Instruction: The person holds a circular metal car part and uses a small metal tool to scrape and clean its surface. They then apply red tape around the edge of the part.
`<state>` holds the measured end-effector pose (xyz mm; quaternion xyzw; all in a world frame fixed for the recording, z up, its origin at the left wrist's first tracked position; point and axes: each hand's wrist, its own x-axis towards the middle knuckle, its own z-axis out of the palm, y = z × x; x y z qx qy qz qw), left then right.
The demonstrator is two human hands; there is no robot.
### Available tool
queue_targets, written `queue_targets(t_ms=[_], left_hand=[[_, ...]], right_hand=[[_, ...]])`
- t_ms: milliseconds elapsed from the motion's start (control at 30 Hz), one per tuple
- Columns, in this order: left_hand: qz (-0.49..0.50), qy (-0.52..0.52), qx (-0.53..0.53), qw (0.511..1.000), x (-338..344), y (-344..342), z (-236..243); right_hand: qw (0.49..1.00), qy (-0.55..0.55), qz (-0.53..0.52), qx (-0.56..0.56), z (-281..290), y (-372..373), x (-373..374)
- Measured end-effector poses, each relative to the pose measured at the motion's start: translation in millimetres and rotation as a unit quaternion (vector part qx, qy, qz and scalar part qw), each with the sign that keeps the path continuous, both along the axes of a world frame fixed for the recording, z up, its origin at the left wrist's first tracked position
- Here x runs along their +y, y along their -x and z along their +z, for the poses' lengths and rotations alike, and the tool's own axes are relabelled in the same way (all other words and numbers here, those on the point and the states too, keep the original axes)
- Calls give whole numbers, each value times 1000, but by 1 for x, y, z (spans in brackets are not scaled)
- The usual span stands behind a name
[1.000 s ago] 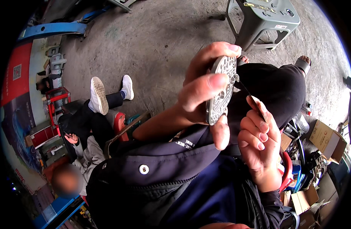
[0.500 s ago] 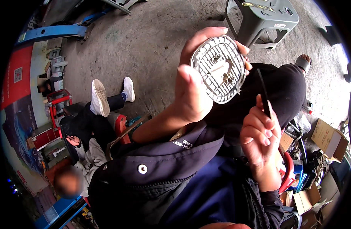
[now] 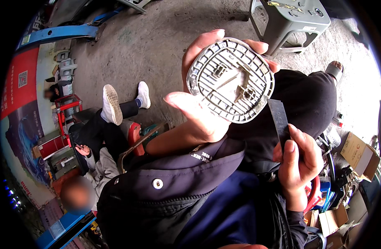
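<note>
My left hand (image 3: 203,116) grips a round, light grey cover (image 3: 230,83) by its rim, fingers round the far side and thumb to the left. The cover's ribbed face is turned up towards me, with raised clips and a bare patch in its middle. In my right hand (image 3: 301,159), pinched between thumb and fingers, is a thin, dark flat blade (image 3: 278,116). Its upper end lies close beside the cover's lower right edge; whether they touch I cannot tell.
A grey plastic stool (image 3: 298,20) stands at the far right. Open cardboard boxes (image 3: 358,155) and cluttered parts lie at my right. On the left sits another person in white shoes (image 3: 111,106), near a red metal frame (image 3: 68,108) and a blue lift arm (image 3: 59,35).
The cover has moved slightly left and turned more squarely towards me. My right hand has rotated, so the blade now shows its flat side and sits nearer the cover's edge.
</note>
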<state>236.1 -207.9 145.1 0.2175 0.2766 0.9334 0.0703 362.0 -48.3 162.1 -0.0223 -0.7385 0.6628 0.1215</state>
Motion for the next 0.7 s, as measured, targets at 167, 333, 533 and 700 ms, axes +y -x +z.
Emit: queue_targets(t_ms=[167,333,533,700], left_hand=[[41,0,74,996,11,2,-7],[94,-21,225,969,15,10,0],[-18,-6,30,999,6,-3,-4],[-29,-14,29,999,5,-1,-3]], right_hand=[[994,-110,-7,23,5,3,2],[972,-222,27,76,25,7,3],[999,-24,26,-28,11,6,14],[991,107,31,-75,5,2,15]])
